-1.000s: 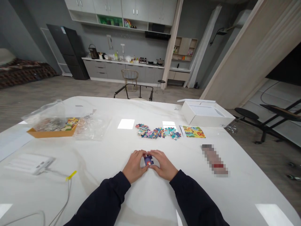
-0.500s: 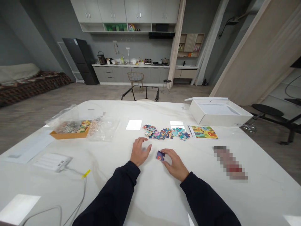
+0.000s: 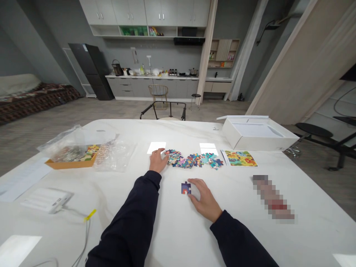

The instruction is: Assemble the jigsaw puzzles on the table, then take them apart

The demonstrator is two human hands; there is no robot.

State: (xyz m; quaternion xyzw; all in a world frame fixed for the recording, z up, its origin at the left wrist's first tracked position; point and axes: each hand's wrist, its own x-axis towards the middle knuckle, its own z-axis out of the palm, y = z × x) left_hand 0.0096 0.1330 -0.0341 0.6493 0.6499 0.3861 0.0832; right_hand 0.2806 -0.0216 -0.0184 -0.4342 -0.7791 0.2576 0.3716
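Observation:
My left hand reaches the left end of a row of loose, overlapping jigsaw puzzle pieces. Its thumb and index finger are apart beside the outermost pieces; no piece is plainly held. Nearer to me, a single dark blue puzzle piece with an orange-red patch appears flat on the white table. The thumb and index finger of my right hand close on that piece's right side, at its upper and lower corners. Right of the row lies a colourful picture card with animals.
An open white box stands at the back right. On the left are an orange tray of more pieces, clear plastic bags, a paper sheet, and a white device with a cable. A blurred-out item lies at right.
My left hand has moved forward and left to the puzzle row. The dark blue piece has turned and now appears flat, with my right hand still at its right side. The view has shifted slightly.

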